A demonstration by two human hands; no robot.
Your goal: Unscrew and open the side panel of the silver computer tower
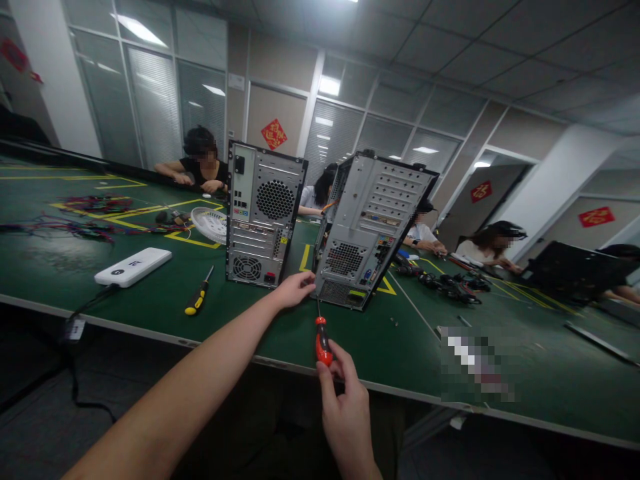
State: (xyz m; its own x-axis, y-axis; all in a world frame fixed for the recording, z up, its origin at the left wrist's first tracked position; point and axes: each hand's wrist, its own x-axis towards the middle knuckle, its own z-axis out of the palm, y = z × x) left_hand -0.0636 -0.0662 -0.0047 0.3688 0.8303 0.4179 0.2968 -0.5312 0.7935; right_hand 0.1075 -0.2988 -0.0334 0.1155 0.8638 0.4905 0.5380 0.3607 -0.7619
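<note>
My right hand point(345, 400) grips the end of an orange-and-black screwdriver point(321, 343) between thumb and fingers. Its shaft points away from me, and the tip meets the lower left edge of the right computer case point(345, 227). That case stands tilted in view with its back panel facing me. At the same lower corner is my left hand point(295, 290), fingers drawn together beside the screwdriver's shaft; whether they pinch anything small is hidden. Left of it, a second computer case point(265, 213) stands upright, its rear fan grille and ports toward me.
A yellow-and-black screwdriver point(199, 293) and a white power bank point(133, 267) with a cable lie left on the green table point(240, 320). Small screws point(394, 322) lie right of the cases. Behind are a white round basket point(210, 225), cable bundles point(453, 283) and several people.
</note>
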